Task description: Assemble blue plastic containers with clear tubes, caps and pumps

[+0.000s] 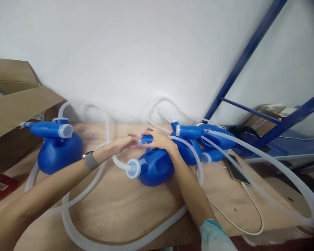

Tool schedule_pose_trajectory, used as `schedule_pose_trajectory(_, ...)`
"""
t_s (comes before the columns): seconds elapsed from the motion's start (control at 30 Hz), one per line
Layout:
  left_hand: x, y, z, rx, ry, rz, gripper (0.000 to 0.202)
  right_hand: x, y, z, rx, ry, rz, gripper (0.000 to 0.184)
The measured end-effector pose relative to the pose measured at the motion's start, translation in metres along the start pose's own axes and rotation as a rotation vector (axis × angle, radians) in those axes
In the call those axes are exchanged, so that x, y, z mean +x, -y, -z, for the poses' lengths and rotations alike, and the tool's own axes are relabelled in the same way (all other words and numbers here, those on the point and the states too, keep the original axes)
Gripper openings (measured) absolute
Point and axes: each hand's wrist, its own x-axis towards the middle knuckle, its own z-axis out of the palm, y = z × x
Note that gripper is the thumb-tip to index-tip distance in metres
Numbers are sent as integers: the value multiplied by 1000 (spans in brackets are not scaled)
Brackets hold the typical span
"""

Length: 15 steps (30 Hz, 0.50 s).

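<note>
A blue plastic urinal bottle lies on the table in front of me. Its upper blue tube-shaped part is gripped by my right hand, with the fingers curled over it. At the left end of that part, my left hand pinches a translucent cap between its fingers. Whether this cap is fully seated is hidden by the fingers. A second clear cap, joined to a whitish hose, sits at the bottle's lower left mouth.
Another blue bottle stands at left near an open cardboard box. More blue bottles crowd the right, beside a phone on a cable. Long hoses loop across the wooden table. A blue metal frame rises at right.
</note>
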Motion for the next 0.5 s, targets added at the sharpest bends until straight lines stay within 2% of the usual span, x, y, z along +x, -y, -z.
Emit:
schedule_pose_trajectory(0.07,-2,-1,-1,-29,13,-1,56,1,-3,-2,-44,-3,33,40)
schedule_pose_trajectory(0.17,-2,-6,-1,-24,-46,6,55,1,-4,-1,-100,-15,37,43)
schedule_pose_trajectory(0.33,7,-12,9,12,-145,-20,57,-1,-4,2,-116,-81,24,60)
schedule_pose_trajectory(0.4,8,-16,17,20,-174,-39,56,-3,-2,5,-148,-113,18,77)
schedule_pose_trajectory(0.5,1,-26,29,22,-213,-75,53,-7,6,12,-237,-126,-19,111)
